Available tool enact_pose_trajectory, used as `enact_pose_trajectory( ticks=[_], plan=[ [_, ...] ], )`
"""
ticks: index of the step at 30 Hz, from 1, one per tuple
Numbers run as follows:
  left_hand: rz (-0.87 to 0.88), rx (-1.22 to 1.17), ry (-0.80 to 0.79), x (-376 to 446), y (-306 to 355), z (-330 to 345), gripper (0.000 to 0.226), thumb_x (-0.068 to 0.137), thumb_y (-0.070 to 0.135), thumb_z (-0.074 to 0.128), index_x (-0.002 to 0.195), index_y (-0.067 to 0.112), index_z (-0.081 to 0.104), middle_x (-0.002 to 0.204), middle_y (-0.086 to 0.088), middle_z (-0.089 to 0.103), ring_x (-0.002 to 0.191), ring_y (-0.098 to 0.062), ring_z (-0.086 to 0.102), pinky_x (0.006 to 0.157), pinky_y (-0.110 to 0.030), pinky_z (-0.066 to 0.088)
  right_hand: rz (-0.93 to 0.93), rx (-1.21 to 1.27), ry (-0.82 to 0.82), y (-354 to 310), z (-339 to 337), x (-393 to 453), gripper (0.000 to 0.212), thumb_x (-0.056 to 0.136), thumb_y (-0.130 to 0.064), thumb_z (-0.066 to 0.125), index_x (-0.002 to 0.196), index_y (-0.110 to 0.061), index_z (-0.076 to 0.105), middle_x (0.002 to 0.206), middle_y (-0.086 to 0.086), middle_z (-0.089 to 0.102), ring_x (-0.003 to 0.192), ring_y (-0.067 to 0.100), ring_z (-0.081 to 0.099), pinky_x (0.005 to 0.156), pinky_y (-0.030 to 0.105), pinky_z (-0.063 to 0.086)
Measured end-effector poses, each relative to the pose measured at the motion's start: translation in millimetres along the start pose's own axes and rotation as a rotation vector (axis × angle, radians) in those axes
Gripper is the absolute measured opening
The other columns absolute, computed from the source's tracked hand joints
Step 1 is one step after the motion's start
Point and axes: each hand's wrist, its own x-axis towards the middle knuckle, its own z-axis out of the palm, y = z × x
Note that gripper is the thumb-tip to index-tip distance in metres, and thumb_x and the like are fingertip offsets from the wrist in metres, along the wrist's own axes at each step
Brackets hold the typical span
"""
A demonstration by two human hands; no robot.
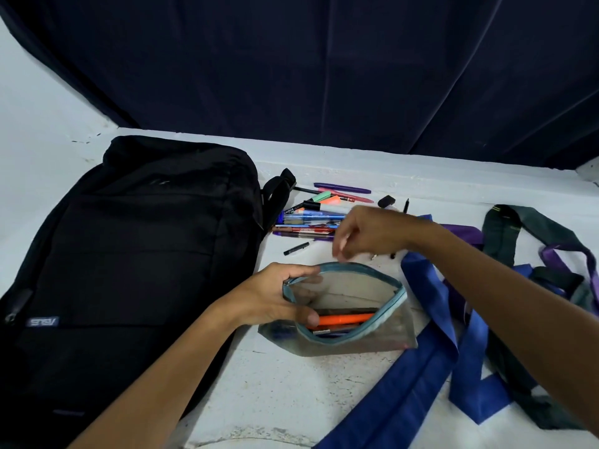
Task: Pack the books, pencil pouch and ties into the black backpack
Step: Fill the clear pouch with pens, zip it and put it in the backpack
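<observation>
Our black backpack (136, 254) lies flat at left. Our left hand (275, 296) pinches the open pencil pouch (350, 315) by its rim; our right hand (366, 231) hovers above, fingers loosely curled, empty. Ties (453, 335) sprawl right.

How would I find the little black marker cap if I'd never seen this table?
Start at the big black fabric backpack, then cross the heap of coloured pens beside it. Just past the pink pen lies the small black marker cap, short and stubby, unlike the long pens.
</observation>
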Motion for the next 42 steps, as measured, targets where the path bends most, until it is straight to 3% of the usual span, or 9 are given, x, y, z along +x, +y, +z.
enact_pose_trajectory(
  ticks=[2, 5, 18, 24, 30, 33, 37, 39, 42],
  plan=[
    [-0.014, 0.015, 0.014, 1, -3, -1, 0.100, 0.037, 0.061, 0.090, 0.125, 0.027, 0.060, 0.127, 0.014, 0.062, 0.122, -0.005, 0.057, 0.100, -0.024, 0.048, 0.013, 0.006, 0.187, 15, -4, 22, 0.013, 0.086, -0.006, 0.068, 0.093, -0.011, 0.077, 0.089, -0.001, 0.071, 0.089, 0.016, 0.065, 0.076, 0.026, 0.053],
    [-0.041, 0.047, 0.020, 1, -5, -2, 0.125, 0.033, 0.064, 0.090, 0.141, 0.014, 0.050, 0.136, 0.009, 0.056, 0.125, -0.005, 0.054, 0.106, -0.029, 0.045, 0.057, -0.017, 0.237, 30, 0, 55, 0.013, 0.088, -0.005, 0.064, 0.093, -0.007, 0.076, 0.093, 0.005, 0.072, 0.094, 0.020, 0.065, 0.082, 0.036, 0.054],
    [-0.036, 0.044, 0.059, 1, -9, -4, 0.128, 0.030, 0.068, 0.088, 0.140, 0.014, 0.050, 0.135, 0.010, 0.058, 0.124, -0.002, 0.054, 0.110, -0.029, 0.042, 0.130, -0.227, 0.170, 41, 23, 105, 0.011, 0.084, -0.010, 0.069, 0.080, 0.000, 0.067, 0.080, 0.016, 0.063, 0.072, 0.021, 0.054, 0.058, 0.025, 0.038],
    [-0.007, 0.062, 0.043, 1, -6, -4, 0.124, 0.034, 0.067, 0.087, 0.140, 0.013, 0.051, 0.131, 0.017, 0.057, 0.121, 0.005, 0.054, 0.102, -0.018, 0.044, 0.085, 0.092, 0.280, 19, -6, 50, 0.006, 0.082, -0.003, 0.069, 0.085, 0.001, 0.067, 0.068, 0.002, 0.061, 0.052, 0.002, 0.055, 0.047, 0.015, 0.040],
    [-0.001, -0.022, 0.020, 3, -7, -2, 0.109, 0.041, 0.055, 0.092, 0.133, 0.011, 0.055, 0.129, 0.003, 0.065, 0.119, -0.011, 0.061, 0.100, -0.030, 0.050, -0.108, 0.277, -0.004, -8, -7, -5, 0.011, 0.083, 0.003, 0.066, 0.087, -0.007, 0.069, 0.080, 0.009, 0.074, 0.066, 0.011, 0.066, 0.061, 0.021, 0.050],
    [0.003, -0.057, -0.002, 2, -4, -1, 0.089, 0.046, 0.047, 0.092, 0.123, 0.015, 0.061, 0.121, 0.000, 0.070, 0.114, -0.018, 0.065, 0.094, -0.030, 0.053, -0.116, 0.015, -0.092, -17, 4, -16, 0.006, 0.084, -0.014, 0.072, 0.080, -0.018, 0.072, 0.078, -0.006, 0.071, 0.071, 0.004, 0.062, 0.067, 0.021, 0.047],
    [0.018, -0.071, -0.013, 0, -1, -2, 0.086, 0.051, 0.041, 0.091, 0.123, 0.005, 0.061, 0.118, -0.009, 0.070, 0.113, -0.025, 0.066, 0.094, -0.036, 0.054, -0.043, -0.349, -0.191, -23, 19, -19, 0.021, 0.082, -0.016, 0.070, 0.064, -0.026, 0.064, 0.070, -0.009, 0.065, 0.061, 0.005, 0.055, 0.055, 0.022, 0.042],
    [0.024, -0.060, -0.005, 0, -2, -2, 0.093, 0.052, 0.042, 0.093, 0.130, 0.005, 0.058, 0.126, -0.009, 0.066, 0.120, -0.024, 0.061, 0.103, -0.045, 0.048, 0.000, -0.459, -0.266, -24, 24, -16, 0.007, 0.082, -0.016, 0.070, 0.077, -0.020, 0.072, 0.082, -0.002, 0.070, 0.068, 0.010, 0.059, 0.055, 0.023, 0.042],
    [0.035, -0.028, 0.008, 0, -2, -3, 0.093, 0.049, 0.048, 0.091, 0.128, 0.010, 0.059, 0.124, -0.004, 0.068, 0.117, -0.020, 0.063, 0.102, -0.043, 0.049, 0.034, -0.381, -0.308, -22, 12, -10, 0.014, 0.085, -0.015, 0.070, 0.098, -0.015, 0.076, 0.095, -0.004, 0.073, 0.080, 0.006, 0.062, 0.064, 0.021, 0.045]
  ],
)
